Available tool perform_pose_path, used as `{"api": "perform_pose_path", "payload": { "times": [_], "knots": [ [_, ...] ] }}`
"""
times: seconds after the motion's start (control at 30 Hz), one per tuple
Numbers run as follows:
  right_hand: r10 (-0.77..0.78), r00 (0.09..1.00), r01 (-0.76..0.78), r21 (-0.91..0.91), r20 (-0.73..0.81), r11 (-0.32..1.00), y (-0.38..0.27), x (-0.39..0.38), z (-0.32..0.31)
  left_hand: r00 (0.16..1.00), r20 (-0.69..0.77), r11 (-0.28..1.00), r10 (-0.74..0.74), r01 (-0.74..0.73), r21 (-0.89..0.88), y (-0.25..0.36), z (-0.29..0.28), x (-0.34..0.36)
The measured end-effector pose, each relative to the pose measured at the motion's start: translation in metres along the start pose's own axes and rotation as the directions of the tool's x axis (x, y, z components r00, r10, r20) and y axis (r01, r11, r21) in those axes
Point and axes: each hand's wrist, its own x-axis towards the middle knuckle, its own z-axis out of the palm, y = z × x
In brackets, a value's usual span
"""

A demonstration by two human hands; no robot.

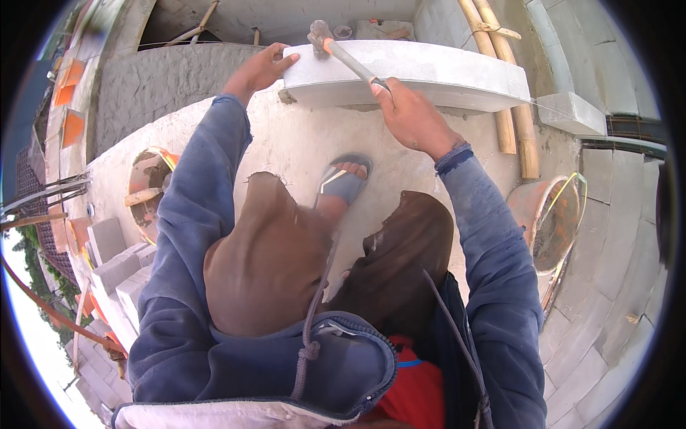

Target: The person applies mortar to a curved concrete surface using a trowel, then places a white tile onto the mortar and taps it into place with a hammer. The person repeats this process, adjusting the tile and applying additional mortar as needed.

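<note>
A long white concrete block (421, 68) lies across the far side of the floor in front of me. My left hand (266, 70) grips its left end, with the thumb on the near side and the fingers at the far edge. In my right hand (414, 118), the fingers are wrapped round the handle of a hammer (350, 63). The hammer's head is over the block's top near its left end; whether it touches the surface I cannot tell.
A mortar-stained bucket (150, 189) stands at the left, another (547, 218) at the right. Bamboo poles (504, 86) lean past the block's right end, near a smaller block (572, 113). Stacked blocks (118, 268) stand at left; a block wall (607, 286) rises at right.
</note>
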Motion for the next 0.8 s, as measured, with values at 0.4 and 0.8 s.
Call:
{"api": "perform_pose_path", "payload": {
  "times": [0.4, 0.8],
  "knots": [
    [0.074, 0.995, -0.075, 0.006, 0.073, 0.997, -0.002, -0.005, 0.010, 1.000, -0.009, 0.999, -0.006, 0.006, 0.037, 0.007, -0.004, -0.003],
    [-0.038, 0.996, 0.046, 0.105, -0.078, 0.993, -0.016, -0.017, 0.004, 0.999, 0.027, 0.999, 0.032, -0.031, -0.009, 0.000, -0.002, 0.002]
  ]
}}
